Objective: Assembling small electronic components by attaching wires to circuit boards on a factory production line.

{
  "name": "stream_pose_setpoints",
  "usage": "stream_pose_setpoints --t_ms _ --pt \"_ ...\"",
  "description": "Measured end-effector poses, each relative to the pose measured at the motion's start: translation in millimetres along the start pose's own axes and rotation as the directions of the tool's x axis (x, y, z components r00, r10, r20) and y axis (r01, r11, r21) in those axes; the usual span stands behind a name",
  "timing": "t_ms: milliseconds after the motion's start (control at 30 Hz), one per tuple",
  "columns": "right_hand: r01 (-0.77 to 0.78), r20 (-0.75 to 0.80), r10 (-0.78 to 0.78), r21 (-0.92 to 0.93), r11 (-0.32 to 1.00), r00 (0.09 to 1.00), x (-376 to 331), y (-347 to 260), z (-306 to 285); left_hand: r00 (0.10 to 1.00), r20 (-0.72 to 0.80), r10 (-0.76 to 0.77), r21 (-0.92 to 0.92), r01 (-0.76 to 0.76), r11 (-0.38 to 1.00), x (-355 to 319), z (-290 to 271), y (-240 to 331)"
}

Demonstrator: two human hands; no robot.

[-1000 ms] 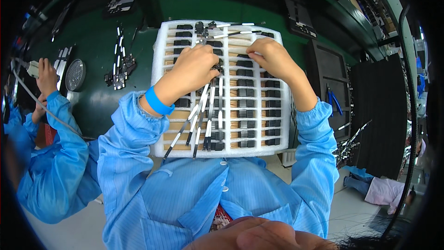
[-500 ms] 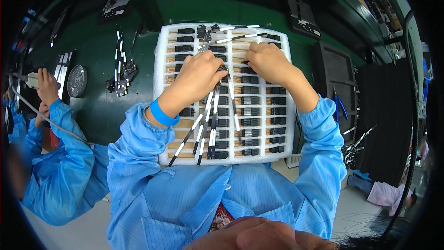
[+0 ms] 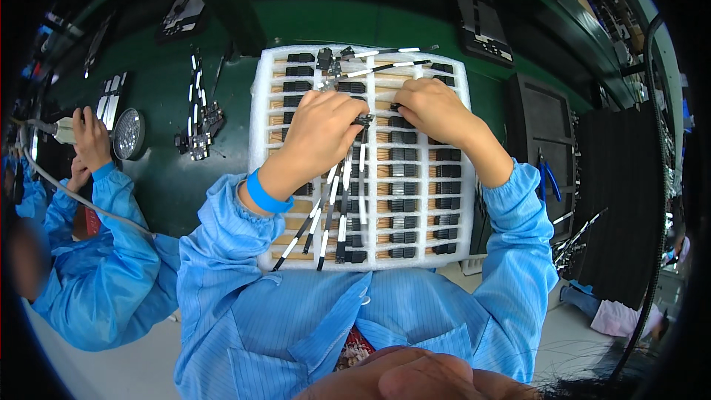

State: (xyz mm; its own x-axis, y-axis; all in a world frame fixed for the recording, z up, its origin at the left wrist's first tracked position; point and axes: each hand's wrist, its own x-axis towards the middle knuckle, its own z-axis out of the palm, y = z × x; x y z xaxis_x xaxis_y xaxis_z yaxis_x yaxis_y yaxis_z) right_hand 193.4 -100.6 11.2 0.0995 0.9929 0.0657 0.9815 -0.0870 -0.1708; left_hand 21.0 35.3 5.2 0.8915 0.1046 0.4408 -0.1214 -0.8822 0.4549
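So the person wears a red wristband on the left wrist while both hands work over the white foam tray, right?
Not quite: the wristband is blue, not red, as the head view shows. It is on the left wrist, and the left hand and right hand do work over the white foam tray.
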Motion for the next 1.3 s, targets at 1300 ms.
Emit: stream_pose_setpoints --t_ms 1300 --pt "0.104 -0.325 0.214 0.735 0.670 0.921 -9 -48 4 0.858 0.409 -0.311 -0.882 0.459 0.106 -4 -12 -6"
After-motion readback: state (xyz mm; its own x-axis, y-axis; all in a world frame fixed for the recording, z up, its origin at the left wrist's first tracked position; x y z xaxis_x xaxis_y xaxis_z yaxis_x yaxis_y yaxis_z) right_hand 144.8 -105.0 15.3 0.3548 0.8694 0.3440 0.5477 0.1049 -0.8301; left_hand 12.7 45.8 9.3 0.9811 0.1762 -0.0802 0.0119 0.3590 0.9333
